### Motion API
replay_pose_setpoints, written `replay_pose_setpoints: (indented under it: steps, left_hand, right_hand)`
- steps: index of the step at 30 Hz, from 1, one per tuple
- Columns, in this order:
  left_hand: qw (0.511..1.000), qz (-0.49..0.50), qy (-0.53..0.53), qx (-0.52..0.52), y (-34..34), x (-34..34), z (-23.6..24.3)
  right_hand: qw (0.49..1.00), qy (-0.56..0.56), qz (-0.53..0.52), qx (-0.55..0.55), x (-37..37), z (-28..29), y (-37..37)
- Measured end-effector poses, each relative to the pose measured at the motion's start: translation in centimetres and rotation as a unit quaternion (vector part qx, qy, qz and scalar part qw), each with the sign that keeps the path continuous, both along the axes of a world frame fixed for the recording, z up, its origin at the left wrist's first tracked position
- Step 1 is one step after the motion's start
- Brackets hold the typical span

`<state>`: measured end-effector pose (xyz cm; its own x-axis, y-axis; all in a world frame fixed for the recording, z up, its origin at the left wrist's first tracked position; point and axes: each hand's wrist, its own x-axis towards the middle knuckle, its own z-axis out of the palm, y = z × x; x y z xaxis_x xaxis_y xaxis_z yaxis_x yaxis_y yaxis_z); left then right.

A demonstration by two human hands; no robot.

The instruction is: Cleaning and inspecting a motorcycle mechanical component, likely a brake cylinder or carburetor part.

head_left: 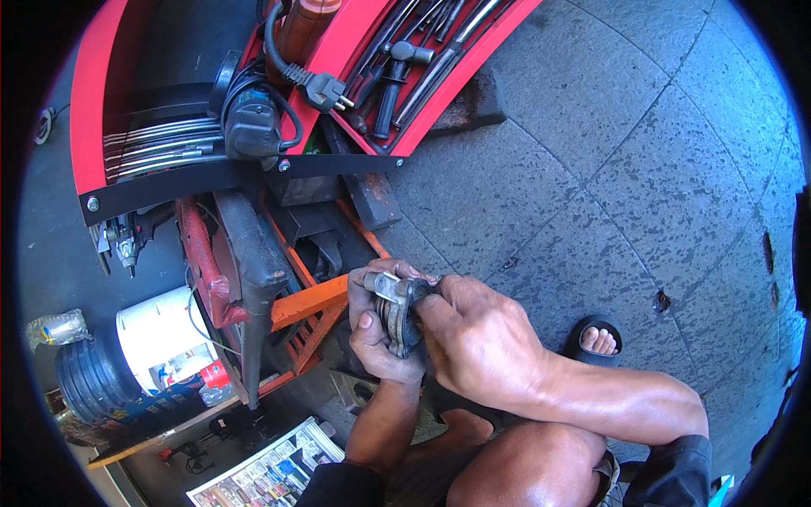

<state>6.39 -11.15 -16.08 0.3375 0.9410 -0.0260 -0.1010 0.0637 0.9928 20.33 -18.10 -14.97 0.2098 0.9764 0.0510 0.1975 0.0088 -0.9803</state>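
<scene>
Low in front of me, my left hand [380,359] is wrapped round a greasy metal machine part [393,317]. The part has a ribbed, layered edge and a pale, worn cylindrical boss at its top. Its exact kind cannot be made out. From the right, my right hand [486,342] is closed against the part's right side, its thumb and curled fingers pressed to it. Those fingertips and the part's right face are mostly hidden behind my knuckles. Both hands are dirty with grease.
A red tool rack [317,68] with rods, a T-shaped tool [397,84] and a plugged cable [323,90] stands ahead left. Below it are an orange metal frame [312,304] and a white bucket [165,338]. A newspaper [270,469] lies lower left, grey floor tiles [549,169] to the right.
</scene>
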Motion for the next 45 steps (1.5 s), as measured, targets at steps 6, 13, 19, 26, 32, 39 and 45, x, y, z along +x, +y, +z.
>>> replay_pose_setpoints:
  steps: [6,13,19,26,32,39,45]
  left_hand:
    - [0.997,-0.025,-0.071,-0.021,0.5,0.0,-0.2]
    - [0.982,-0.123,-0.141,-0.019,1.7,-0.3,0.5]
    - [0.974,-0.149,-0.166,-0.028,1.6,-0.6,0.3]
    - [0.966,-0.144,-0.203,-0.071,1.5,-0.7,0.1]
    - [0.959,-0.109,-0.236,-0.111,1.0,0.0,0.0]
    - [0.915,-0.117,-0.333,-0.196,1.8,-0.1,-0.5]
    - [0.906,-0.145,-0.342,-0.204,1.6,-0.2,-0.7]
  right_hand:
    - [0.985,0.166,0.040,0.000,1.0,-1.3,0.4]
    - [0.969,0.244,0.002,-0.042,2.5,-2.2,-1.7]
    - [0.971,0.236,-0.009,-0.049,1.9,-3.7,-2.5]
    - [0.969,0.242,-0.001,-0.047,1.4,-4.4,-2.9]
    - [0.958,0.285,-0.028,-0.032,1.0,-4.4,-3.1]
    - [0.968,0.249,0.011,0.006,1.8,-3.9,-3.4]
    - [0.976,0.212,-0.008,0.040,2.4,-3.4,-3.8]
